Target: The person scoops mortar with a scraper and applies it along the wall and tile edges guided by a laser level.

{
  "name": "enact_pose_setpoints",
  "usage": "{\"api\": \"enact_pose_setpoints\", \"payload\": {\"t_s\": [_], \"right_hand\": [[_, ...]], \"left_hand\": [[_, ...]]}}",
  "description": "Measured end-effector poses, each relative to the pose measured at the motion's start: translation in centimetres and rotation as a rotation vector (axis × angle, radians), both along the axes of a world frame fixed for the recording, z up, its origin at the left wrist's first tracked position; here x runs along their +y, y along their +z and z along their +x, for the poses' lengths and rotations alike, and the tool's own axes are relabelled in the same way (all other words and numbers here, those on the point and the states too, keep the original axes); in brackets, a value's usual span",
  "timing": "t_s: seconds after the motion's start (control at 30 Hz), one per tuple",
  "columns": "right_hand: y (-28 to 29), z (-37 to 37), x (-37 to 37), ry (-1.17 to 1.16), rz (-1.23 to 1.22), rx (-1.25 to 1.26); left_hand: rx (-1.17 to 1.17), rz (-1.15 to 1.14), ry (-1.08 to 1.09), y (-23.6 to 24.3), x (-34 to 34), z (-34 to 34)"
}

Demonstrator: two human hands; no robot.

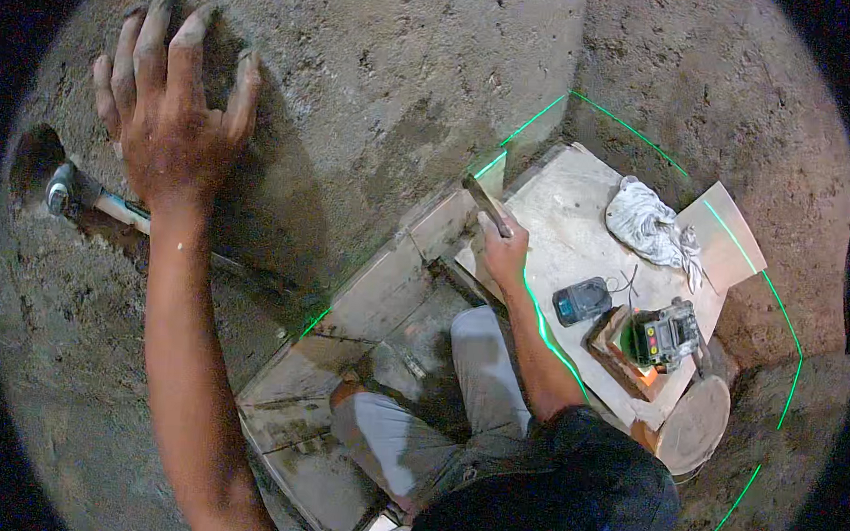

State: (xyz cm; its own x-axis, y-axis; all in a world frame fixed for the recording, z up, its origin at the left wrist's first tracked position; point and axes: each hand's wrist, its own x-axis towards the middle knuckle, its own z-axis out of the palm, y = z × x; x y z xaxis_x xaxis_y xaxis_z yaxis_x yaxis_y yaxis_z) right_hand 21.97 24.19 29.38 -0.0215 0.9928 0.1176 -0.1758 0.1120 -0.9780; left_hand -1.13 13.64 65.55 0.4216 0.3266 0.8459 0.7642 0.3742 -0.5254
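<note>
My left hand (173, 107) lies spread against the rough plaster wall (374, 105), its fingers apart and dusty, holding nothing. Below it, a metal pipe fitting (64, 192) and a pale pipe (123, 208) sit in a broken channel in the wall. Closed around the end of a slim, dark, stick-like tool (486, 207) is my right hand (504, 252), near the corner of a pale board. The tool's far end reaches a small light tile piece (491, 171) at the wall; whether they touch I cannot tell.
On the pale board (559, 191) are a crumpled cloth (646, 222), a battery pack (581, 301) and a laser level (668, 338) on blocks. A beige tile (724, 240) leans at its right. A round wooden disc (696, 425) stands nearby. Green laser lines cross the walls.
</note>
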Motion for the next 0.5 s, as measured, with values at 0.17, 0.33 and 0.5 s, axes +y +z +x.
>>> {"api": "enact_pose_setpoints", "payload": {"t_s": [0.17, 0.33, 0.5], "right_hand": [[-1.3, -1.4, 1.4, -0.005, 0.63, -0.418], [-2.0, -1.6, 1.0, -0.04, 0.878, -0.716], [-2.2, -0.8, -0.4, -0.029, 0.874, -0.946]], "left_hand": [[0.081, 0.031, -0.009, 0.1, 0.1, 0.2], [0.046, 0.044, -0.032, -0.1, 0.3, 0.2], [0.019, 0.045, -0.034, -0.2, 0.1, 0.3]]}}
